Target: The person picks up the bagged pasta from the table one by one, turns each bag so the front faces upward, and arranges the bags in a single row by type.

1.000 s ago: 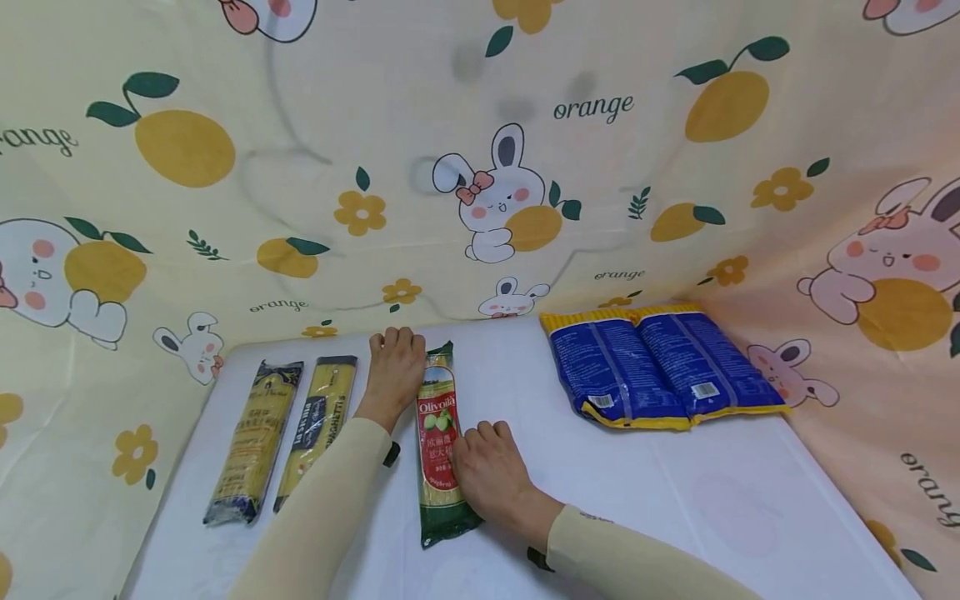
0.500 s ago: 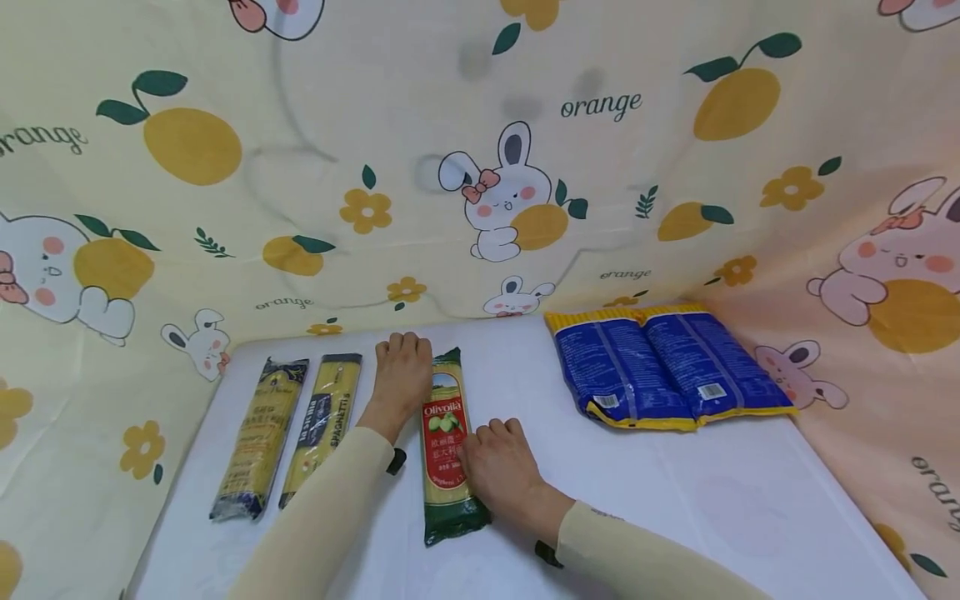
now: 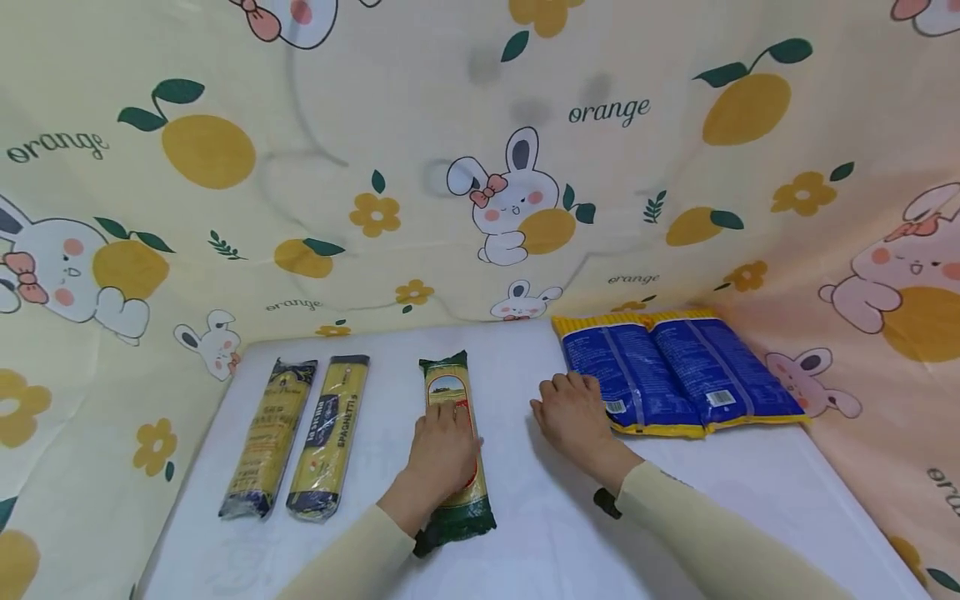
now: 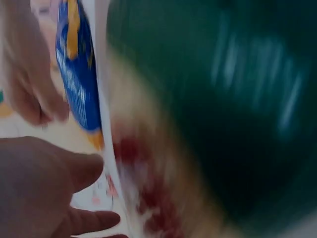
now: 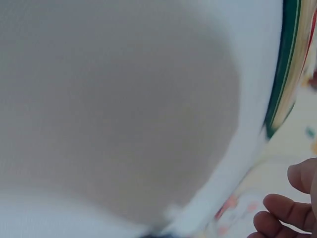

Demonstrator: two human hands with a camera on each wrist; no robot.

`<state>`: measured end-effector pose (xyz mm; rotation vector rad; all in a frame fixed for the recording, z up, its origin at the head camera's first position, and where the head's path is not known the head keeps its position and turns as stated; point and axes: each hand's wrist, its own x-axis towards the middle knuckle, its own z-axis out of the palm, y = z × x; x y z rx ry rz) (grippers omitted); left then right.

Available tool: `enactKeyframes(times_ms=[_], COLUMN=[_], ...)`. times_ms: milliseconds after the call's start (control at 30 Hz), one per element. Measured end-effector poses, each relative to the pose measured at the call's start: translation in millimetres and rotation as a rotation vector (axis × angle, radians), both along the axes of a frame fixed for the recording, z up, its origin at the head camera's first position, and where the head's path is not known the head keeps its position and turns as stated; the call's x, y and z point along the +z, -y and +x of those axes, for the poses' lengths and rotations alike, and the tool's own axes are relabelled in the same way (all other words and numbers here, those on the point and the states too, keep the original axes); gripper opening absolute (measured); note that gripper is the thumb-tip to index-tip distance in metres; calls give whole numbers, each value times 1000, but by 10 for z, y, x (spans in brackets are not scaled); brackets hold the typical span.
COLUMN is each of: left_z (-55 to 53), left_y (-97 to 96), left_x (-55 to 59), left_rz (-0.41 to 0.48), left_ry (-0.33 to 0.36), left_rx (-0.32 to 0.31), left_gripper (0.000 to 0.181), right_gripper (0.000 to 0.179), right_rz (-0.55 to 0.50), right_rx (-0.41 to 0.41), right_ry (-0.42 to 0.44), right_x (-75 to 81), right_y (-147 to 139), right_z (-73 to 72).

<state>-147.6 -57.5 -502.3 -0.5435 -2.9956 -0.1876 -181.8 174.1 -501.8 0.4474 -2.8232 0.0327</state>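
A green-ended Olivoilà spaghetti packet (image 3: 448, 385) lies lengthwise on the white table in the head view. Over its middle is my left hand (image 3: 442, 450), hiding much of the red label. The left wrist view, blurred, shows that hand's thumb (image 4: 89, 171) and fingers apart beside the packet (image 4: 148, 163), gripping nothing visible. My right hand (image 3: 577, 412) is off to the packet's right, just in front of the blue bags, with loosely bent fingers and nothing held. In the right wrist view its fingers (image 5: 285, 213) show at the edge, apart from the packet (image 5: 285, 69).
Two more spaghetti packets, a yellowish one (image 3: 270, 442) and one with a dark blue label (image 3: 328, 437), lie side by side at the left. Two joined blue bags with yellow edges (image 3: 675, 375) lie at the back right. A printed cloth (image 3: 420, 100) rises behind the table (image 3: 540, 533).
Both hands have let go of the Olivoilà packet. My left hand came from its top end down over its middle; my right hand moved right and away, toward the blue bags.
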Motion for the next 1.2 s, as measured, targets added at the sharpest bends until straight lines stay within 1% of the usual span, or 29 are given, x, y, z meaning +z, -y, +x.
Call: enactKeyframes(times_ms=[67, 133, 167, 200, 333, 433, 533, 600, 767, 900, 1000, 1067, 1200], left_z=[126, 214, 244, 267, 319, 339, 340, 331, 293, 256, 235, 224, 199], left_y=[-60, -105, -122, -133, -162, -154, -129, -100, 25, 156, 267, 349, 523], left_x=[-42, -85, -107, -125, -171, -192, -213, -230, -261, -252, -223, -207, -214], left_rz=[16, 22, 28, 28, 22, 18, 10, 6, 14, 27, 36, 31, 18], left_ry=[94, 181, 211, 222, 214, 196, 187, 186, 201, 215, 229, 237, 239], left_rx=[3, 20, 34, 40, 39, 24, 12, 15, 29, 29, 35, 40, 53], left_gripper=[73, 82, 85, 86, 82, 77, 74, 73, 73, 74, 75, 76, 77], right_gripper=[30, 32, 33, 34, 39, 51, 63, 68, 75, 79, 79, 80, 83], right_rz=[6, 8, 9, 6, -10, -10, -28, -47, -92, -105, -105, -108, -122], right_rx=[-40, -78, -99, -117, -172, -195, -208, -215, -245, -264, -271, -276, -296], right_ry=[2, 10, 14, 23, 79, 149, 224, 268, 341, 351, 348, 346, 348], right_x=[19, 40, 43, 47, 34, -8, -64, -104, -172, -200, -219, -232, -263], right_y=[-174, -354, -444, -531, -857, -1018, -1099, -1123, -1154, -1159, -1143, -1130, -1103], right_z=[-76, -143, -173, -199, -254, -276, -298, -314, -347, -353, -346, -337, -317])
